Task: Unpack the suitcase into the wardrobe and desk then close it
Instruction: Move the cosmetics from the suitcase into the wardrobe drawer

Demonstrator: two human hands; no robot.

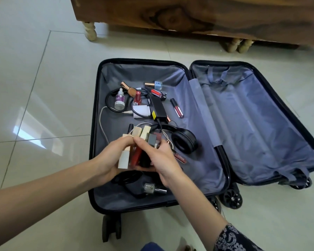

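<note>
A black suitcase (243,127) lies open on the floor, grey lining showing in both halves. Over its left half my left hand (110,158) and my right hand (163,160) together hold a bundle of lipstick tubes (136,151), gold, white, red and black. Below them in the left half lie black headphones (184,143), a black charger brick (157,108) with cable, a white dropper bottle (120,99), a white adapter (141,111), a lip gloss (177,108), nail polish bottles (137,98) and a small grey bottle (150,188). The right half holds nothing loose.
A wooden cabinet (188,13) on turned legs stands just beyond the suitcase. Pale floor tiles (34,87) spread to the left and front. The suitcase wheels (232,197) stick out at the near edge.
</note>
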